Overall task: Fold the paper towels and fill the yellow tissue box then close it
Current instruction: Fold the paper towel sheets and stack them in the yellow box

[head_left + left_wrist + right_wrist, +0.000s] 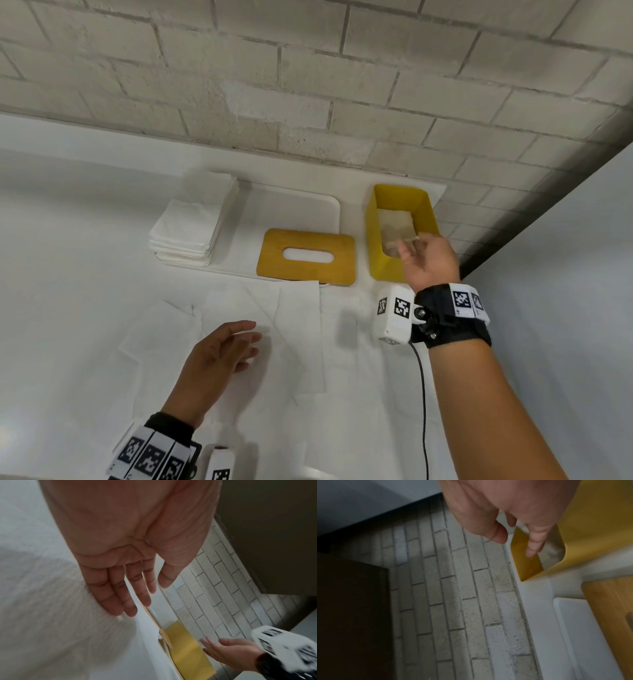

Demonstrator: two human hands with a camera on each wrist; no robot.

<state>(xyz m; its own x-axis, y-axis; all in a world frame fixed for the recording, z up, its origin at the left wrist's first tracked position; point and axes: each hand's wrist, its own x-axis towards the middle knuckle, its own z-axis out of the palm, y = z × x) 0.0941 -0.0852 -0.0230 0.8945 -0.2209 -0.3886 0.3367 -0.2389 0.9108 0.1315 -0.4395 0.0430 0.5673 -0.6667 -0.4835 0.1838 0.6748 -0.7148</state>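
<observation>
The yellow tissue box [376,240] stands open at the back right, with a folded paper towel [394,222] lying in its bottom. My right hand [412,245] hovers over the box's near end, fingers relaxed and empty; in the right wrist view its fingers [534,547] point into the yellow tissue box [590,534]. The wooden lid [306,274] with an oval slot lies flat to the left of the box. Unfolded paper towels [291,308] are spread on the table. My left hand [251,339] is just above them, fingers straight, holding nothing. The left wrist view shows my left hand [130,588].
A stack of folded white towels [191,226] sits at the left end of a white tray [294,209]. A pale brick wall [308,85] runs right behind the tray and box. A cable [423,394] hangs from my right wrist camera.
</observation>
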